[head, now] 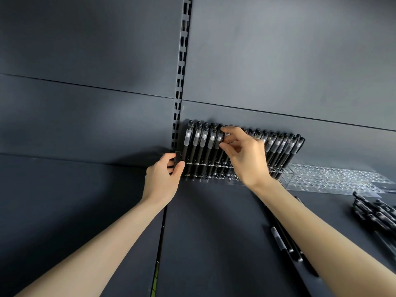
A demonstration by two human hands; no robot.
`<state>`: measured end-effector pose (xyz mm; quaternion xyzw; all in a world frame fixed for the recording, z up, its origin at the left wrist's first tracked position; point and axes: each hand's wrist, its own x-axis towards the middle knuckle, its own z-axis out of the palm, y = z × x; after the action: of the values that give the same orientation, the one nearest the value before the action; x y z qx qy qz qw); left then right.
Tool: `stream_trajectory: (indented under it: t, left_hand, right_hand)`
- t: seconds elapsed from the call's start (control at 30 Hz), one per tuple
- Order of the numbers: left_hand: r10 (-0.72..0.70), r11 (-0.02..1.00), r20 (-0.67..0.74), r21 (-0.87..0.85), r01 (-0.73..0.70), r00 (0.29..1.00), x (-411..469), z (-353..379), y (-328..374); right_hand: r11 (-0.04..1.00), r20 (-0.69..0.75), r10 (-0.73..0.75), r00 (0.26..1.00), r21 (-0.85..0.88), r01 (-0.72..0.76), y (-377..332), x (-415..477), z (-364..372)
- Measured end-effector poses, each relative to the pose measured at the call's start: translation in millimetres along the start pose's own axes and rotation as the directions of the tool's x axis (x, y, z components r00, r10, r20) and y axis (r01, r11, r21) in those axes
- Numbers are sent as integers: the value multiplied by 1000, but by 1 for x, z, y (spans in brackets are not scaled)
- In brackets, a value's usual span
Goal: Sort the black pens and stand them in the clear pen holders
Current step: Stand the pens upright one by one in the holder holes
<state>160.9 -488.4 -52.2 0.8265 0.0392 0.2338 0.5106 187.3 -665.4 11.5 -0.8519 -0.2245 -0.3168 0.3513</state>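
Black pens (192,153) stand in rows in the clear pen holder (216,177). The left hand (162,176) grips its left end. The right hand (242,153) pinches one pen's cap

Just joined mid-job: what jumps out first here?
A clear holder packed with black pens stands against the back wall; the left hand grips its left end, the right hand pinches one pen. Right of it lie empty holders and a heap of loose pens.
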Motion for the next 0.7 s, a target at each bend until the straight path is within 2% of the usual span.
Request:
stream_trajectory:
  t: [0.13,0.23,0.33,0.5,0.6,0.7]
  left_hand:
    - [-87,996,47,20,86,995,-6,0,5]
    - [-182,979,5,96,181,983,-18,2,13]
    - [-119,971,-10,208,119,993,-39,4,27]
    - [-89,959,185,281,34,979,-82,23,63]
    - [-97,942,284,335,-3,954,-113,47,83]
    - [-80,913,283,405,-43,956,-143,76,100]
  right_hand:
    - [999,-10,33,999,3,-33,-1,-5,-4]
    - [997,-28,70,997,22,-70,1,-16,-14]
    - [996,-26,89,996,34,-88,7,-34,-30]
    - [994,48,103,994,-26,-102,25,-61,-69]
    - [995,142,94,985,-43,-89,45,-79,-96]
    - [997,282,69,957,-53,-56,68,-99,-121]
